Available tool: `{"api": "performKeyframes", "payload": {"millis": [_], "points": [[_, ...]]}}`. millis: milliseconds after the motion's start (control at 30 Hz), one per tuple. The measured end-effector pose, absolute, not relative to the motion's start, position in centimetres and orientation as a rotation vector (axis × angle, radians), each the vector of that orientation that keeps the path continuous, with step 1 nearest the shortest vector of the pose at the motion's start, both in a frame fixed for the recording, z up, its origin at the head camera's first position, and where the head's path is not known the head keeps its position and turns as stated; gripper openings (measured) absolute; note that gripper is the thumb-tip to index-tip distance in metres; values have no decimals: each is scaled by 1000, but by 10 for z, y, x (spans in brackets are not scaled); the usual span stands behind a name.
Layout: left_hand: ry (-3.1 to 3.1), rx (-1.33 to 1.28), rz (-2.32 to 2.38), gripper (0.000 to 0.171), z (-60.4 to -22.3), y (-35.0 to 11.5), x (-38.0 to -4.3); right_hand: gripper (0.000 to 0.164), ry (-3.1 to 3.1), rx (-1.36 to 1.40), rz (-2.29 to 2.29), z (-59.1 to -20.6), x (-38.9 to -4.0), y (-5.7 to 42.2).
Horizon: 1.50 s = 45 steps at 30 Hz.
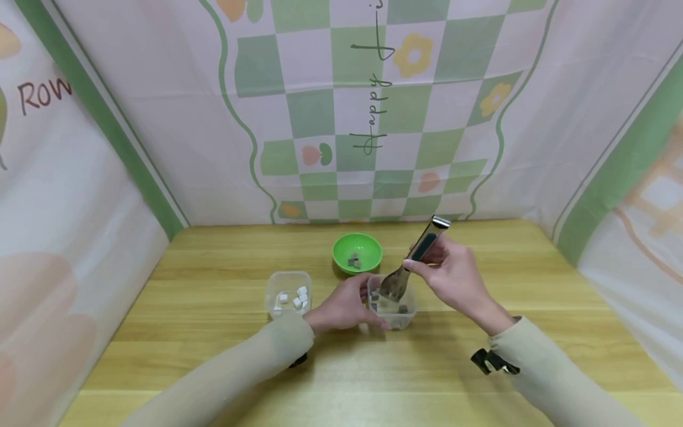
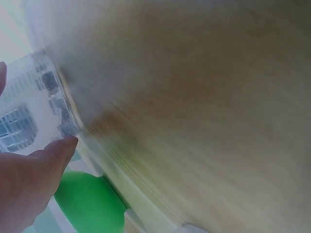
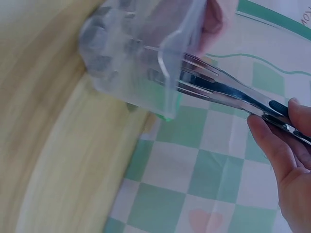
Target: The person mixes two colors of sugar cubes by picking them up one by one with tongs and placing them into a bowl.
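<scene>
One pair of metal tongs is pinched by the right hand's grip, its head held inside a clear container of dark cubes; that container is clasped by the left hand's grip, near a green bowl.

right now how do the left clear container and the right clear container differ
The left container holds white cubes; the right container, dark cubes. The left container is unheld; the left hand grips the right one, with the tongs inside. Both are clear and open-topped.
</scene>
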<state>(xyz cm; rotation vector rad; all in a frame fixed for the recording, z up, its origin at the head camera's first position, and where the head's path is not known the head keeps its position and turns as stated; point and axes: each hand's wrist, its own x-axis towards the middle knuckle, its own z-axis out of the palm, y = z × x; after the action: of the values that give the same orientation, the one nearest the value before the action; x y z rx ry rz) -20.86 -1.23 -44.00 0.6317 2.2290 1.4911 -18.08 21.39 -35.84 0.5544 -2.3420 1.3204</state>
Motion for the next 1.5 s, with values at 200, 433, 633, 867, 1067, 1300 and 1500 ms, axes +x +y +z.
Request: {"api": "performKeyframes", "payload": {"millis": [200,433,633,867,1067,1300,1500], "points": [[2219,633,1511,97,-442,-12,-208,22,-2243,553,1361,-342,-180,219],[2227,612,1505,100,-440,-12,-207,21,-2211,471,1363,-323,-187,226],[2224,619,1507,100,-439,-13,-208,21,-2208,445,1404,-325,-198,217],[2206,630,1520,99,-440,-12,-208,22,-2183,439,1429,-333,-213,204],[2211,651,1514,97,-439,-12,-209,20,-2210,427,1366,-336,-228,196],[2226,643,1497,98,-437,-13,-210,17,-2270,420,1360,-340,-246,187],[2224,634,1486,99,-438,-13,-210,18,-2310,368,1411,-347,-250,184]]}}
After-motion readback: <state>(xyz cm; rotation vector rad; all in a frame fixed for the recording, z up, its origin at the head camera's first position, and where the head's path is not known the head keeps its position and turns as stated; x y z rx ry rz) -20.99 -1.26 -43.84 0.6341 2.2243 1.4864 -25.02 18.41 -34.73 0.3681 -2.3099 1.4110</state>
